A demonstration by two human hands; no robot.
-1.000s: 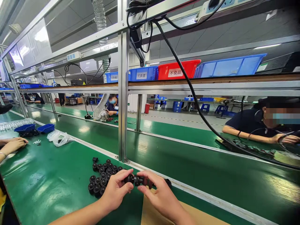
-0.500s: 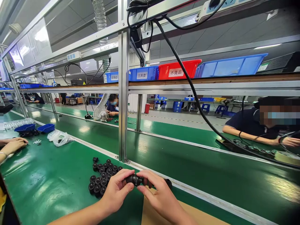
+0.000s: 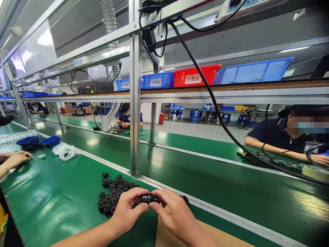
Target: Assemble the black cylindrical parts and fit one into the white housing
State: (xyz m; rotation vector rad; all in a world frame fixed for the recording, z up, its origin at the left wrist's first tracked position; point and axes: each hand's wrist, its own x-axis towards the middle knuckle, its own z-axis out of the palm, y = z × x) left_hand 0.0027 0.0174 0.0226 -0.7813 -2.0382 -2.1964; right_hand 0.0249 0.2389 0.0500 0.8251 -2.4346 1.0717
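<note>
Between my two hands is a small black cylindrical part [image 3: 147,198], lying sideways above the green bench. My left hand [image 3: 131,209] pinches its left end with thumb and fingers. The thumb and fingers of my right hand [image 3: 172,212] close on its right end, where a narrower stepped piece shows; the rest is hidden by the fingers. Just left of my left hand, several round black parts [image 3: 107,206] stand grouped on the bench. Another black piece [image 3: 185,200] shows partly behind my right hand.
Brown cardboard [image 3: 164,230] lies under my right hand. A metal post [image 3: 134,137] rises behind the parts. Blue trays [image 3: 50,140] and a plastic bag [image 3: 65,151] lie at left, near a co-worker's hands [image 3: 16,160]. Red bin [image 3: 195,76] and blue bins stand on the shelf; a black cable [image 3: 213,99] hangs down.
The black part has turned slightly between my fingers, and my right-hand fingers have closed up nearer to my left. Both hands stay at about the same place.
</note>
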